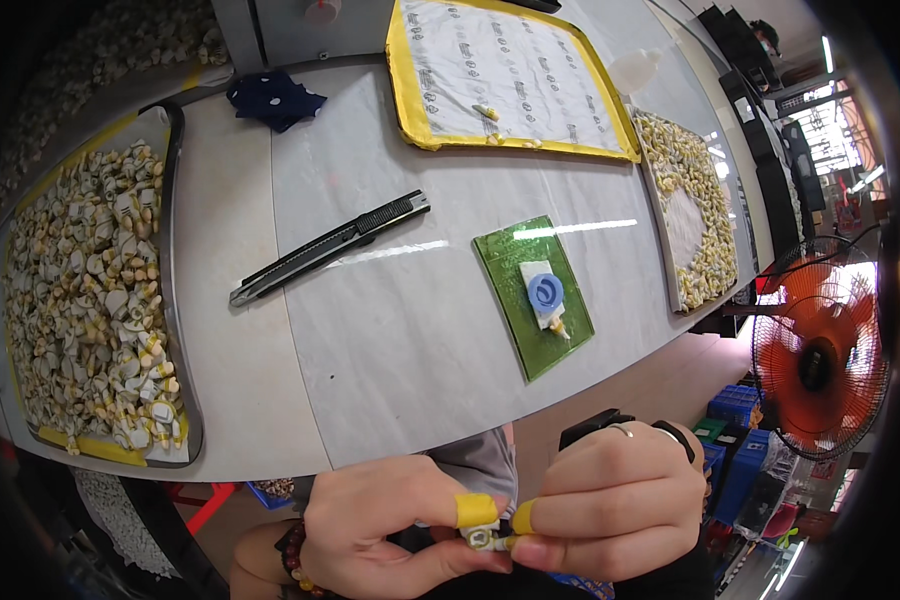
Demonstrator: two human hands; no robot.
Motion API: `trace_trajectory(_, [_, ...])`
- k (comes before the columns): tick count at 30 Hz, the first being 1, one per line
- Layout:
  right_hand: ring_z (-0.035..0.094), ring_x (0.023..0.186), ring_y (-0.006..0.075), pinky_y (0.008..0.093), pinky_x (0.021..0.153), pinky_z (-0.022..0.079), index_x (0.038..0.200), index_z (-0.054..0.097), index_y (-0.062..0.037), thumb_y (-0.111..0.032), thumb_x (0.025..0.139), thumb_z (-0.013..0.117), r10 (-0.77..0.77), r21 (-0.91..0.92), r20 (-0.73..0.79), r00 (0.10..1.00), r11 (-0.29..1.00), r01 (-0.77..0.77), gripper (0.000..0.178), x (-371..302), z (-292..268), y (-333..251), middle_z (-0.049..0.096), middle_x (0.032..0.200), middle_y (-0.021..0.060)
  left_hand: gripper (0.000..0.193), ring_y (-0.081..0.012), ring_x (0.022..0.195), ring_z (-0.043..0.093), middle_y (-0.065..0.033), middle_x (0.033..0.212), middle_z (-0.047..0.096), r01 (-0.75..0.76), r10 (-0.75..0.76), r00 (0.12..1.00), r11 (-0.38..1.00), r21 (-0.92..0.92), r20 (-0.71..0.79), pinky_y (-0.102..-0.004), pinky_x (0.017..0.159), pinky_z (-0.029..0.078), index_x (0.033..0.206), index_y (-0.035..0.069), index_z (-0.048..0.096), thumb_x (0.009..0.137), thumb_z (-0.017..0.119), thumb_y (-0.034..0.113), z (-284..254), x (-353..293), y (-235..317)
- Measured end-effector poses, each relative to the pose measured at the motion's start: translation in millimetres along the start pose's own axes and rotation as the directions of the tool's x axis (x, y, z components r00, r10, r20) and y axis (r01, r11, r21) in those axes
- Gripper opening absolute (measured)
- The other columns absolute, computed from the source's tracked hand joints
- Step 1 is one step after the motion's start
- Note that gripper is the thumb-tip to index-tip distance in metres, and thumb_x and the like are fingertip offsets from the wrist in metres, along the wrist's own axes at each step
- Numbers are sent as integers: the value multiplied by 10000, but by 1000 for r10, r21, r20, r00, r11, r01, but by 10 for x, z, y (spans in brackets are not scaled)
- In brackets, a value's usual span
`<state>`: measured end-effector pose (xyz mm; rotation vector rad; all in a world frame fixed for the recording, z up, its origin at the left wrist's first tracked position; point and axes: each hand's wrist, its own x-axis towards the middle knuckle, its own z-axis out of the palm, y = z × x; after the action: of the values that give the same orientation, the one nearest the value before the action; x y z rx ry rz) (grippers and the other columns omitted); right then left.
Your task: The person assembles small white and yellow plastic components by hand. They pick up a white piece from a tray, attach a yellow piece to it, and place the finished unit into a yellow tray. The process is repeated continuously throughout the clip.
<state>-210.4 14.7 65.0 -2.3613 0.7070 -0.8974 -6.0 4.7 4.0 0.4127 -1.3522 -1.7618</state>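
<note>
My left hand (395, 525) and my right hand (615, 500) meet in front of the table's near edge. Pinched between their fingertips is a small white piece with yellowish parts (481, 537); its exact kind is not clear. Yellow tape wraps a fingertip on each hand. Beyond them, a green glass plate (515, 330) lies on the table. It bears a small white block (533, 268) with a blue round cap (545, 293) on top. A black and silver utility knife (330, 247) rests farther left, its blade not visible.
A tray (192, 400) heaped with small white-yellow pieces stands at left. At the back is a yellow-edged tray lined with printed white cloth (520, 70), a few pieces on it. Another tray of pieces (677, 285) sits right, near an orange fan (820, 350). Dark cloth (275, 100) lies back left.
</note>
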Motion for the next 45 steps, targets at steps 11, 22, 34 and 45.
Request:
trace_trajectory(11, [581, 722, 201, 263, 604, 499, 805, 683, 26, 10, 713, 661, 2, 20, 17, 1000, 1000, -3, 97, 3, -5, 14, 643, 822, 120, 230, -115, 671, 626, -107, 776, 648, 11, -12, 1000, 999, -37, -29, -210, 591, 463, 933, -85, 617, 771, 735, 28, -11, -50, -71])
trace_trajectory(22, [579, 714, 194, 257, 593, 493, 803, 685, 17, 9, 698, 675, -1, 1, -35, 999, 1000, 1, 106, -13, 40, 29, 646, 812, 111, 259, -130, 691, 636, -102, 772, 645, 34, -42, 997, 991, -126, -60, -219, 607, 490, 966, -86, 602, 782, 727, 46, 21, -81, -95])
trace_trajectory(34, [587, 644, 160, 235, 530, 465, 777, 700, -32, -83, 651, 750, 253, 64, -161, 954, 967, -246, 144, -12, 78, -65, 649, 739, 55, 315, -84, 755, 618, -74, 848, 660, 365, -327, 931, 859, -359, 163, -208, 686, 486, 985, -36, 609, 770, 759, 140, -82, -87, -145])
trace_trajectory(45, [581, 592, 150, 218, 477, 438, 785, 706, -37, -113, 624, 777, 191, 18, -233, 954, 981, -193, 192, -25, 191, 39, 652, 714, 48, 316, -100, 802, 628, -82, 874, 656, 726, -407, 683, 287, -626, 606, -199, 710, 497, 976, -19, 560, 866, 660, 260, -190, -71, -276])
